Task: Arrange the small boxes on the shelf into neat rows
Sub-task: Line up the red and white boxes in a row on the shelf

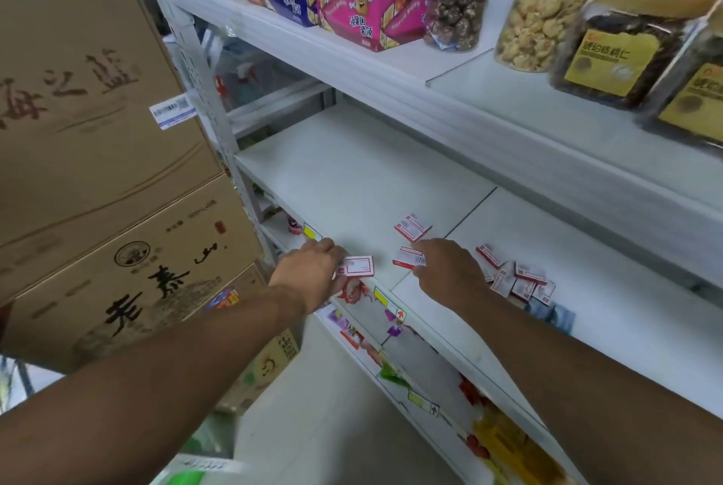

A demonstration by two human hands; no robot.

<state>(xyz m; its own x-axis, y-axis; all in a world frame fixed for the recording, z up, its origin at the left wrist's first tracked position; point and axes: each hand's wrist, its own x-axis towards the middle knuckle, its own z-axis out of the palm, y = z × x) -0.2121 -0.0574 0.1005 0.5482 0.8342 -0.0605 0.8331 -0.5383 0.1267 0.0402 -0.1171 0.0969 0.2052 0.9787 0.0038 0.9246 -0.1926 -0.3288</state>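
hands each grip a flat red-and-white carton: left hand [313, 269], right hand [446, 269], on smooth white shelf [352, 179]

The shelf [352, 171] lay bare at back and left; a heap of small boxes [520, 281] crowded its right front

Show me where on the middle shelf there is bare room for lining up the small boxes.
Free: the shelf behind the left hand and lone box, back to the wall. Crowded: the box pile beside the right hand.
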